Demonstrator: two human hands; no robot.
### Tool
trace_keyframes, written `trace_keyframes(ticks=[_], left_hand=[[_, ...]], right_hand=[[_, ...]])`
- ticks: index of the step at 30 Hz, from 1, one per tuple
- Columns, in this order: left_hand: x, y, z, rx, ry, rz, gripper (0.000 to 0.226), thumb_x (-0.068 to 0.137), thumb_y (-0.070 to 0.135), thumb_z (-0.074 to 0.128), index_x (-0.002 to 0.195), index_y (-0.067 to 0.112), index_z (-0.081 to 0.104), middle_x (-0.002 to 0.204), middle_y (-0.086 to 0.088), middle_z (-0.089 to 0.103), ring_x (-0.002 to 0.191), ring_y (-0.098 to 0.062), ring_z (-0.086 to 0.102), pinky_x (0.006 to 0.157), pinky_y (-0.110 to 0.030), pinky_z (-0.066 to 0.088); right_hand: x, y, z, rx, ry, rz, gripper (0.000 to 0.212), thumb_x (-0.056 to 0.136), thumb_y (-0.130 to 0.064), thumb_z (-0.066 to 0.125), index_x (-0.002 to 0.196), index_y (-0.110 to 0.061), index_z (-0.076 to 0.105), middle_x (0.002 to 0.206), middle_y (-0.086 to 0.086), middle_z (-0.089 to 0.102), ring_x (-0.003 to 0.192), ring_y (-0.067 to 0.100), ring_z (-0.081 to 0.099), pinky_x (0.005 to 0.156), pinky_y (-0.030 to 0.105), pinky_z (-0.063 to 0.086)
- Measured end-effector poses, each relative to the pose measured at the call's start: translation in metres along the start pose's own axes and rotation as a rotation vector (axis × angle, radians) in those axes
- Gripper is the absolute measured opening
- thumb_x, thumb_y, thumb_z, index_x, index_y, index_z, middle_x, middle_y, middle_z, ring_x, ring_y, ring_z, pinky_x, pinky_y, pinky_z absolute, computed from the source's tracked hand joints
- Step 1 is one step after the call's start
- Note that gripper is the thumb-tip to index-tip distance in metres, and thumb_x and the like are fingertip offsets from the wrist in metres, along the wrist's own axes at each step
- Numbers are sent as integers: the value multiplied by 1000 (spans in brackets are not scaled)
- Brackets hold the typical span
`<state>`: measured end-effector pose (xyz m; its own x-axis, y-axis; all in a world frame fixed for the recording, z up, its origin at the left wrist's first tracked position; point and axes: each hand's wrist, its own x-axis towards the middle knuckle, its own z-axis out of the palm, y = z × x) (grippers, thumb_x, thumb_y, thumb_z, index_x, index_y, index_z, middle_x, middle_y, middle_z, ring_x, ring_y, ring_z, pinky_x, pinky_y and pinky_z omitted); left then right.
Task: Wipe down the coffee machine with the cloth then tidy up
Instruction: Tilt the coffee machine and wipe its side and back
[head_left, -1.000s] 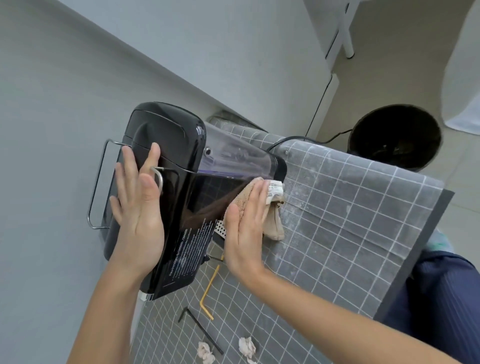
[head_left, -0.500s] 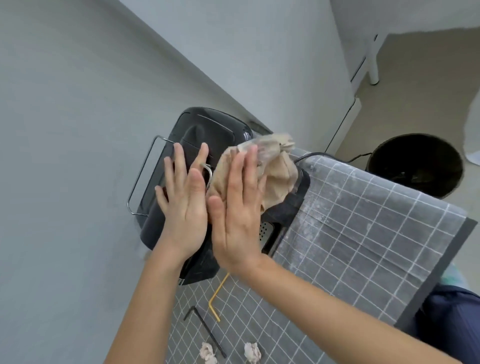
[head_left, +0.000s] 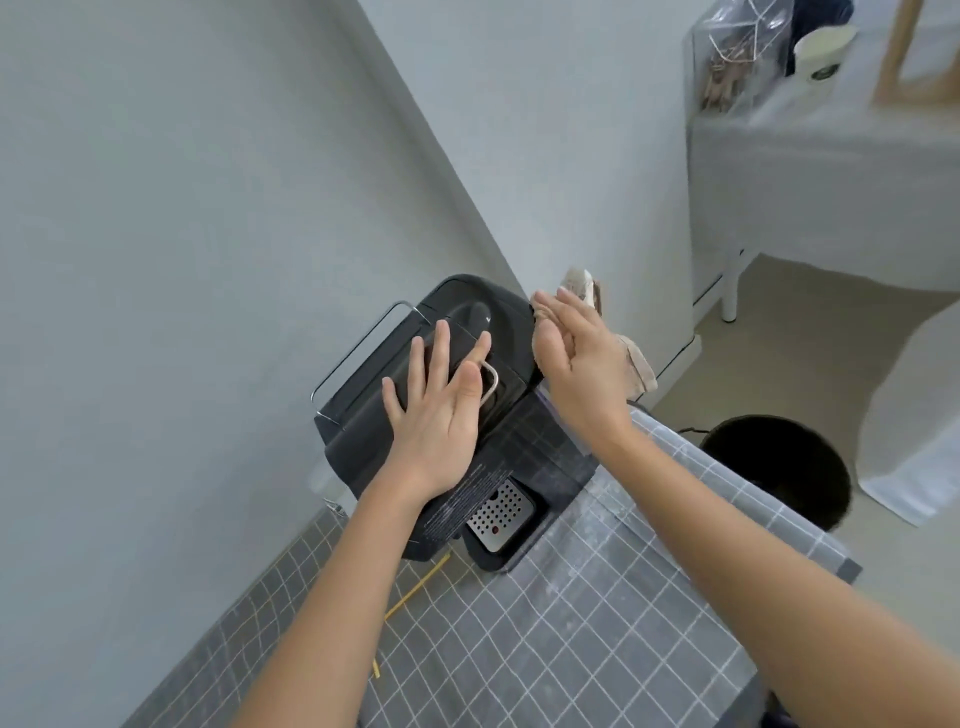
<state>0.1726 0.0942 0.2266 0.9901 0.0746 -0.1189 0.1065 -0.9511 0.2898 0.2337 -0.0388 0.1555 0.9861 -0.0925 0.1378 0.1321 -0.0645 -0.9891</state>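
Note:
The black coffee machine (head_left: 363, 436) stands against the wall at the far end of the grey checked table (head_left: 597, 623). Its perforated metal drip tray (head_left: 498, 514) faces me. My left hand (head_left: 441, 410) lies flat on the machine's top, fingers spread, beside a metal loop handle. My right hand (head_left: 576, 358) presses the beige cloth (head_left: 636, 364) against the machine's right rear side. Most of the cloth is hidden behind that hand; its ends stick out above and below.
A black round bin (head_left: 779, 467) sits on the floor right of the table. A yellow bent rod (head_left: 415, 587) lies on the table in front of the machine. A white covered table (head_left: 831, 197) with a cup and bag stands at the back right.
My right hand has carried the cloth from the machine's front lower side, over the top, to its right rear side. My left hand stays flat on the top. The view has tilted upward.

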Motion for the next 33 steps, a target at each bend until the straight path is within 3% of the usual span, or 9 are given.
trace_keyframes(ticks=[2,7,13,16,19,22,26,28,33], left_hand=[[-2,-1,0,-11,11,1,56,93,56,-5,147,53,12,159,19,-16,143,-5,-26,112,-51,-22],[-5,1,1,-19,66,16,60,93,57,-6,148,49,17,159,21,-10,144,-5,-23,107,-51,-27],[-12,2,2,79,243,-15,68,94,56,-8,150,35,22,161,13,11,149,-7,-7,110,-54,-25],[-20,0,5,128,471,-178,62,100,50,1,147,28,35,158,8,25,149,-11,5,114,-56,-17],[-38,-18,11,73,634,-488,66,98,49,2,147,21,36,158,2,26,149,-18,10,113,-60,-10],[-57,-29,20,-61,625,-711,75,93,51,-3,150,14,29,160,-3,21,149,-23,12,112,-61,-8],[-65,-29,30,-173,600,-763,71,95,51,-6,153,13,11,163,-2,3,150,-19,2,114,-60,-10],[-65,-31,30,-208,592,-766,73,94,53,-9,153,13,5,163,-2,-4,150,-17,-5,113,-56,-14],[-65,-33,27,-302,582,-741,72,90,53,-9,152,15,-5,161,1,-14,148,-14,-16,111,-50,-21]], right_hand=[[-7,-5,3,-87,-10,-12,38,100,-32,44,135,-27,58,151,-4,43,143,14,32,116,47,32],[-35,10,-13,-401,-156,-439,42,102,-34,39,140,-21,53,156,4,35,149,24,20,119,41,22],[9,-17,-15,-465,-323,-142,43,103,-40,28,138,-27,49,150,8,42,147,29,26,112,54,34],[4,-37,-35,-560,-428,-299,28,103,-25,35,107,-18,63,109,4,64,109,25,57,93,44,50],[14,-88,-51,-510,-440,-369,31,101,-20,39,75,-24,55,62,-4,59,56,12,51,66,26,50],[40,-122,-37,-406,-417,-439,29,102,-21,41,123,-16,62,109,0,70,96,8,63,86,11,39],[49,-108,17,-766,-931,-487,39,106,-20,28,137,-5,46,142,15,42,138,37,31,110,35,20],[45,-93,45,-1008,-977,-515,44,105,-25,23,140,-7,44,150,16,34,142,38,21,116,41,10],[25,-75,90,-1131,-855,-632,46,98,-32,25,121,-10,59,131,18,54,128,37,41,109,46,33]])
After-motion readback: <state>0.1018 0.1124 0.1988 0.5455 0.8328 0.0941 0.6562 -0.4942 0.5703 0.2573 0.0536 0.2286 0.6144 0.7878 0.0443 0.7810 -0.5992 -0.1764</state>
